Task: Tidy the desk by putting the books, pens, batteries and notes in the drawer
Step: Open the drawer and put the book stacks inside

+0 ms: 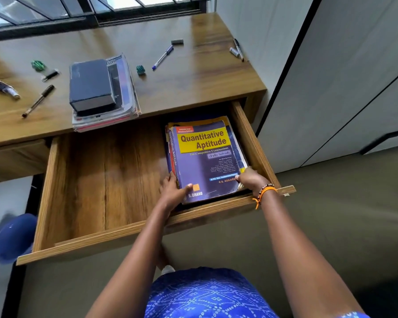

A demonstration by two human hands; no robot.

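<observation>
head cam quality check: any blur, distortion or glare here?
Head view: wide-angle bending bows the drawer front and desk edges; the blue object at lower left and the floor margins are smeared; soft daylight sheen on the desk by the window; the Quantitative Aptitude book title reads sharp.

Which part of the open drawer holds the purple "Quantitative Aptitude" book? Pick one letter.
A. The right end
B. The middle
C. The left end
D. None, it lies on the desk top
A: the purple book lies on a small stack against the right wall of the drawer, with the left hand and right hand gripping its near corners; the drawer's left part shows bare wood.
</observation>
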